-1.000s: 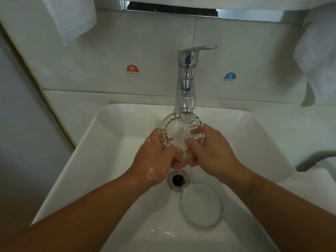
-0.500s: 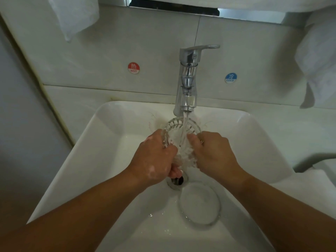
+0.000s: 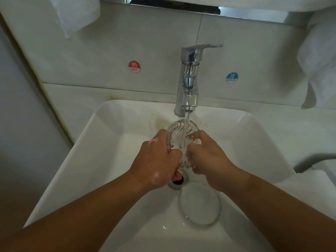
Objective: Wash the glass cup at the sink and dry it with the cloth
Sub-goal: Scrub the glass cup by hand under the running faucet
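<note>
left hand (image 3: 156, 159) and right hand (image 3: 209, 157) curled round glass cup (image 3: 180, 137), under running tap (image 3: 189, 77)

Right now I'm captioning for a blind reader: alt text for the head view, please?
The left hand and right hand hold a glass cup under the running tap over a white sink. A glass dish lies by the drain.

head view | looks down, close | onto sink (image 3: 112, 135)

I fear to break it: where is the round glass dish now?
Head view: the round glass dish lies on the sink floor, right of centre, just nearer the camera than the drain.
</note>
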The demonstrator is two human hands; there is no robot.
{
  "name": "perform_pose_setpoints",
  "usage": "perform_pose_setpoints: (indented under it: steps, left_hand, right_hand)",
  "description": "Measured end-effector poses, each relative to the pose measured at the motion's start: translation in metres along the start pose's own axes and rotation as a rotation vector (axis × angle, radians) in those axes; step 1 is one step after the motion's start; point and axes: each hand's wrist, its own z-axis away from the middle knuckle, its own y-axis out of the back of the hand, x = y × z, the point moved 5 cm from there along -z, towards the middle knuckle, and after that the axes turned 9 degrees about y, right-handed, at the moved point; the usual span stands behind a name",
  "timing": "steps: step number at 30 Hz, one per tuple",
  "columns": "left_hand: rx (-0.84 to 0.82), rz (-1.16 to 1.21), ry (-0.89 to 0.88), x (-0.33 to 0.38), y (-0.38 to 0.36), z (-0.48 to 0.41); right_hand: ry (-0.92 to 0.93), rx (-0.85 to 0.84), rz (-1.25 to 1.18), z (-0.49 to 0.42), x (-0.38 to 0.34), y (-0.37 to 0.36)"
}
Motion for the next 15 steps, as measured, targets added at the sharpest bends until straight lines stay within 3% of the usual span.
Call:
perform_pose_setpoints:
  steps: [7, 15]
  left_hand:
    - [-0.001, -0.051, -0.029, 0.0032, -0.0032, 0.0008]
    - [-0.048, -0.016, -0.021, 0.0016, -0.002, -0.0006]
  right_hand:
    - [-0.135, 0.072, -0.064, 0.0, 0.0033, 0.0064]
    - [-0.123, 0.046, -0.06, -0.0011, 0.0024, 0.0063]
